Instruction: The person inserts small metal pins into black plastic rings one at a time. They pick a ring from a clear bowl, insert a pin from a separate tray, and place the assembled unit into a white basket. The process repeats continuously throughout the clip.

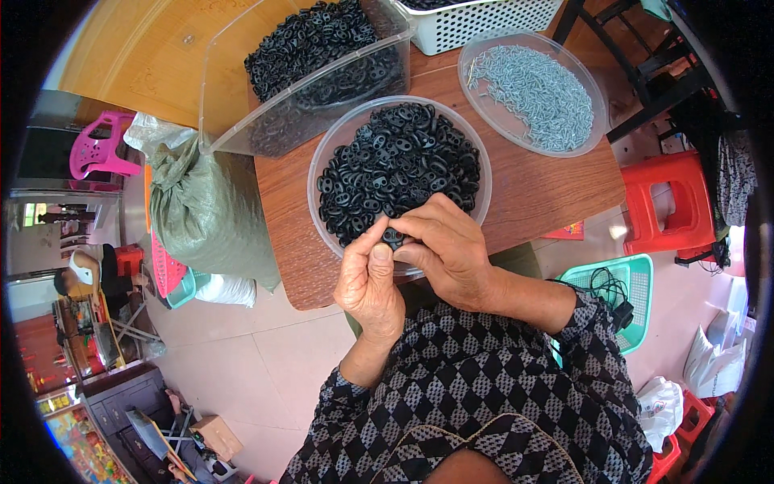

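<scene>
Over the near rim of a round clear tub [484, 173], both my hands meet and hold one small black two-holed plastic piece [393, 236]. My left hand [371, 282] pinches it from the left between thumb and fingers. From the right, the thumb and fingertips of my right hand [451, 246] close on the same piece. Many loose black two-holed pieces [395, 157] fill the tub just beyond my fingers. Whether a screw is also between my fingertips is hidden.
A clear bin [234, 133] of black pieces stands at the far left, beside a white perforated basket [484, 24]. A shallow round tray [601, 121] holds silvery screws [532, 93]. A green sack [214, 210], red stool [669, 202] and green basket [641, 315] flank the wooden table [282, 242].
</scene>
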Demonstrator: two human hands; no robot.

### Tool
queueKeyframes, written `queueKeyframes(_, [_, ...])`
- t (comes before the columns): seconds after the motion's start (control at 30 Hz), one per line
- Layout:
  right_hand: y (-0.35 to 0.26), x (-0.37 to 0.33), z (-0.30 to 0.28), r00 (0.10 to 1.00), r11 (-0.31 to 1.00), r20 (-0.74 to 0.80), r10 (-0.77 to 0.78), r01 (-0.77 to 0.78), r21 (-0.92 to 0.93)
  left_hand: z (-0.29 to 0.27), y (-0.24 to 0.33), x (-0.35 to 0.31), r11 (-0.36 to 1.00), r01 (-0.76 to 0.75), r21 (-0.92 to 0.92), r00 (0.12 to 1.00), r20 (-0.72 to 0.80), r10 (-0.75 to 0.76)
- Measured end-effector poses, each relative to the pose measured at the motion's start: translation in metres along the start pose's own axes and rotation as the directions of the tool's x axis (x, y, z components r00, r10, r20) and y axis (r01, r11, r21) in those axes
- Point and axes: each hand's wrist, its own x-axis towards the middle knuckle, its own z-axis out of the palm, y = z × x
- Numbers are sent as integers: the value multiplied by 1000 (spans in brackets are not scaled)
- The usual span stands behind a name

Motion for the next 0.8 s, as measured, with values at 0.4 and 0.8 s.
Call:
queueKeyframes(0.4, [1,-1,2,1000,1000,11,-29,29,0,3,-4,-2,1000,-14,-7,999,-46,14])
queueKeyframes(0.8, [3,4,1,986,984,-54,-155,149,-99,14,-9,0,997,-66,-34,996,-67,64])
